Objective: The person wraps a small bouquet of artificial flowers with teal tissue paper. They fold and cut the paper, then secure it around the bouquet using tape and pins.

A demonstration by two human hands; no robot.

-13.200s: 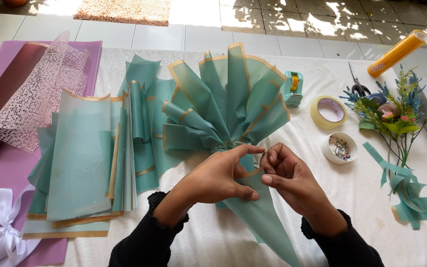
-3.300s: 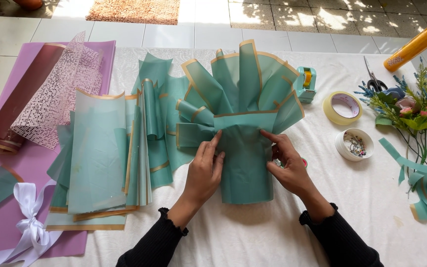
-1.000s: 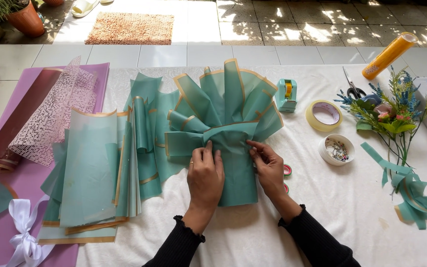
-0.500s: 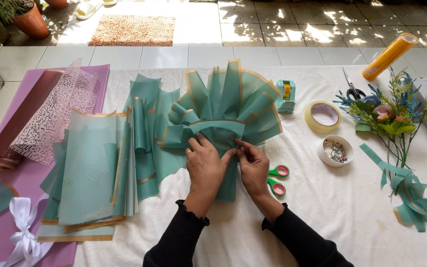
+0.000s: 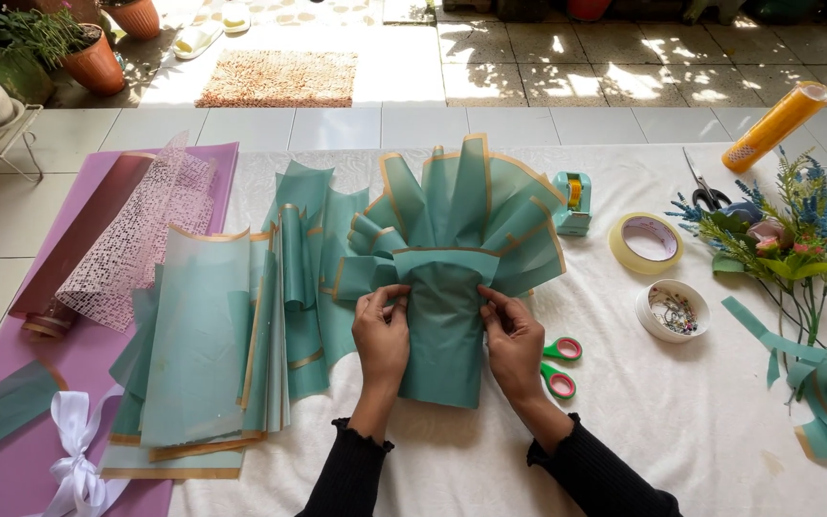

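— Teal, that wrap (image 5: 447,287)? What is it made of?

— Teal with a thin gold edge, a smooth, slightly see-through florist's sheet. I have it lying in the middle of the white cloth (image 5: 681,431), gathered into a fan: pleats spread upward and a plain tapering sleeve runs down toward me.

— And your hands?

— My left hand (image 5: 382,333) pinches the left side of the narrow waist, fingers curled shut on the folded band. My right hand (image 5: 512,337) does the same on the right side, thumb and fingers closed on the paper. Black ribbed cuffs at both wrists.

— What lies around it?

— To my left, a loose stack of the same teal sheets (image 5: 208,354), some standing up in soft rolls. Beyond that, a pink mesh sheet (image 5: 141,235) with a fine net pattern rests on a flat purple sheet (image 5: 11,460), with a white satin bow (image 5: 77,460) at the near corner. Just beside my right hand, scissors with pink and green handles (image 5: 559,366) peek out. Farther right: a tape roll (image 5: 647,241), a small round white dish of pins (image 5: 672,311), a teal tape dispenser (image 5: 573,203), a bunch of blue and green artificial flowers (image 5: 787,239), and an orange roll (image 5: 777,124) at the far corner.

— And the room?

— Pale tiled floor (image 5: 490,124) with patches of sun, a woven mat (image 5: 278,78), and terracotta pots (image 5: 98,62) of plants at the far left.
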